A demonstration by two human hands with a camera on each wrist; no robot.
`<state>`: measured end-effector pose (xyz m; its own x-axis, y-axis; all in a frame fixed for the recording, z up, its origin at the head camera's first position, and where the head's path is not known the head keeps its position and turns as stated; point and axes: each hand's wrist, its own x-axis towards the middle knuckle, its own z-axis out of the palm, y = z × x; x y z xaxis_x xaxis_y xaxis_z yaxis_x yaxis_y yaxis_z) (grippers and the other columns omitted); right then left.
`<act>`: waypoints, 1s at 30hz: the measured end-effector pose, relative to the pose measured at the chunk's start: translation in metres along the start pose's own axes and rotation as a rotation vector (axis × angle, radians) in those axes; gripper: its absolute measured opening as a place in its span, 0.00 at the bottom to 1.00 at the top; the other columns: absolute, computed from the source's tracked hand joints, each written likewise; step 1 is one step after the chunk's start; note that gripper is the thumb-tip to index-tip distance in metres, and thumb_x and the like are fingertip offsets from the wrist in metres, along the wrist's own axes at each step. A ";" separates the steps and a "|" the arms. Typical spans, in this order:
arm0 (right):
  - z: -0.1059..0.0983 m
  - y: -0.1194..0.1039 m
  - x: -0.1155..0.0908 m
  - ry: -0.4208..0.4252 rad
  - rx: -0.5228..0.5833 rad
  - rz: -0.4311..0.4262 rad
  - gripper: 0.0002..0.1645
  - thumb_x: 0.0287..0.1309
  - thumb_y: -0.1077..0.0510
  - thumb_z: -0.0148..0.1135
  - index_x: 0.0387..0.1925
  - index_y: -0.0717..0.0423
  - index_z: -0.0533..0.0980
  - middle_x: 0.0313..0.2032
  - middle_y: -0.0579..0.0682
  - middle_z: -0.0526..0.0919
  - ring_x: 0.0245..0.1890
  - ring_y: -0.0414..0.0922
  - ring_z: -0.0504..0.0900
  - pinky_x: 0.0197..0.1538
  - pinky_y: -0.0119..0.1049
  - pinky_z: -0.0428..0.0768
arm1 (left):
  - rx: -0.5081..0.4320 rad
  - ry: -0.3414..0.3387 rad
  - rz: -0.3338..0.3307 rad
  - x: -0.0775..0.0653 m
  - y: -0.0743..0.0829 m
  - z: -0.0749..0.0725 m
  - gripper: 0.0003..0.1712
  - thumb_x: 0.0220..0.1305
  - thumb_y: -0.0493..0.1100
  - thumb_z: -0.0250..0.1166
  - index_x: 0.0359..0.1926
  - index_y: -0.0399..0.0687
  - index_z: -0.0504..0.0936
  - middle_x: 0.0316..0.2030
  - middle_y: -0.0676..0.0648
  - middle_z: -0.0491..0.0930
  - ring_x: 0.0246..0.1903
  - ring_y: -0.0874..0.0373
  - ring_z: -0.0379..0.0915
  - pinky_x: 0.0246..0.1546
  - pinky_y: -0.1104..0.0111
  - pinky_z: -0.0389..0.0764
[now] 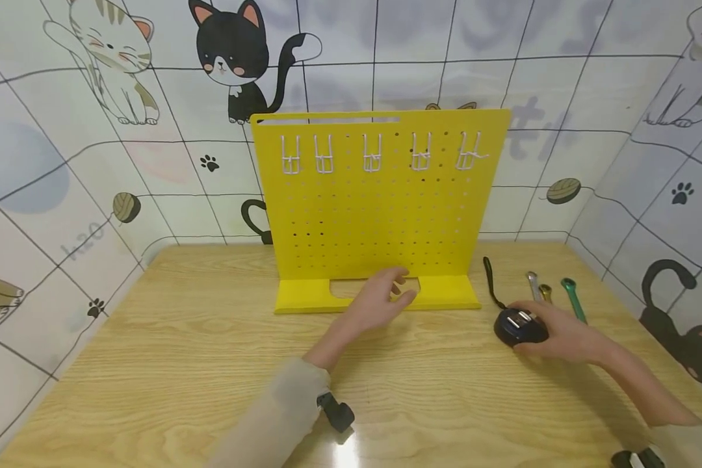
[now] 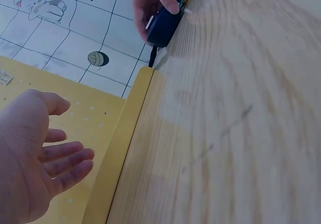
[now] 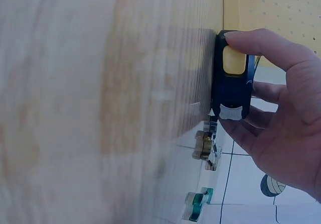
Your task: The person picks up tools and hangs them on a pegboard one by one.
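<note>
Head view, left to right: light wood-grain table (image 1: 152, 364); upright yellow perforated pegboard (image 1: 380, 214) at the far middle, five white wire hooks (image 1: 372, 158) across its upper part. Left hand (image 1: 379, 300) before the pegboard's base, fingers apart and loosely bent, thumb wide, nothing held; contact with base unclear. Right of the pegboard, dark blue-black tape measure (image 1: 519, 327), low at the tabletop, black strap (image 1: 491, 283) running far-left. Right hand (image 1: 564, 333) grips it, thumb near side, fingers far side. Beyond, silver wrench (image 1: 533, 285), gold wrench (image 1: 546, 294), then green wrench (image 1: 573, 299) rightmost.
</note>
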<state>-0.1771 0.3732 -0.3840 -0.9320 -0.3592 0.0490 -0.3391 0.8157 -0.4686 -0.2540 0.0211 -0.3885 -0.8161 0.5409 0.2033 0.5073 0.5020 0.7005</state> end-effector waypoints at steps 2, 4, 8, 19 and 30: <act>0.000 -0.003 -0.001 -0.008 0.003 0.035 0.45 0.52 0.47 0.78 0.64 0.66 0.69 0.55 0.69 0.74 0.47 0.58 0.78 0.39 0.45 0.79 | -0.014 0.001 0.008 0.002 0.003 0.004 0.30 0.76 0.52 0.58 0.71 0.41 0.68 0.59 0.41 0.76 0.51 0.52 0.77 0.46 0.68 0.81; 0.000 -0.005 0.000 -0.013 0.016 0.076 0.46 0.53 0.45 0.77 0.64 0.67 0.69 0.52 0.67 0.77 0.42 0.54 0.79 0.36 0.43 0.80 | -0.030 -0.002 0.019 0.003 0.006 0.008 0.29 0.76 0.51 0.58 0.70 0.41 0.69 0.58 0.41 0.76 0.50 0.53 0.77 0.44 0.69 0.81; 0.000 -0.011 0.002 -0.017 0.018 0.103 0.46 0.54 0.44 0.77 0.62 0.72 0.70 0.45 0.59 0.81 0.32 0.44 0.77 0.29 0.35 0.78 | -0.052 -0.026 0.029 0.008 0.009 0.017 0.29 0.76 0.51 0.58 0.69 0.41 0.69 0.58 0.42 0.76 0.49 0.55 0.77 0.42 0.72 0.81; -0.002 -0.013 0.001 -0.013 -0.079 0.080 0.43 0.49 0.48 0.80 0.56 0.75 0.73 0.46 0.64 0.81 0.40 0.51 0.81 0.36 0.40 0.81 | -0.105 -0.122 0.099 0.015 0.016 0.033 0.27 0.75 0.46 0.60 0.67 0.37 0.71 0.54 0.40 0.79 0.44 0.60 0.78 0.40 0.76 0.80; -0.002 -0.012 -0.005 -0.001 -0.077 0.055 0.42 0.47 0.48 0.81 0.55 0.72 0.75 0.46 0.60 0.82 0.44 0.55 0.81 0.37 0.39 0.82 | -0.193 -0.173 0.080 0.021 0.025 0.051 0.24 0.74 0.45 0.61 0.64 0.36 0.74 0.46 0.47 0.82 0.39 0.64 0.79 0.36 0.76 0.80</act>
<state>-0.1682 0.3662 -0.3765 -0.9492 -0.3137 0.0239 -0.2965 0.8666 -0.4014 -0.2443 0.0793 -0.4017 -0.7078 0.6891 0.1551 0.4926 0.3242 0.8076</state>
